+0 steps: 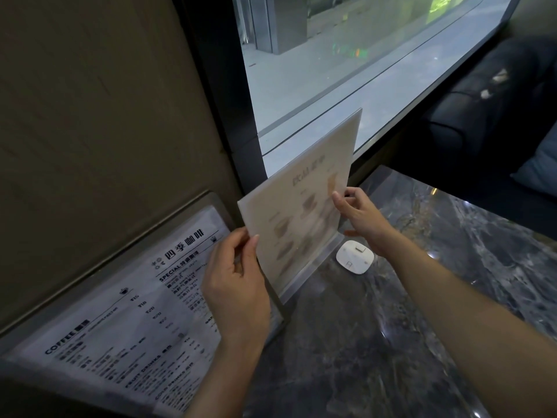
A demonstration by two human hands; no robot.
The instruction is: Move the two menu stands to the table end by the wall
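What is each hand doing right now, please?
Left hand: closed on the left edge of the pale upright acrylic menu stand.
Right hand: closed on the same stand's right edge.

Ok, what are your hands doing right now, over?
Left hand and right hand both gripping the pale menu stand. Coffee menu stand already against the wall. White gadget on the table beside the base.

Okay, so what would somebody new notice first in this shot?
Probably the pale menu stand at centre, upright on the marble table, with the left hand and right hand gripping its side edges. Next, the black-and-white coffee menu stand against the wall at left, and the small white device beside the pale stand's base.
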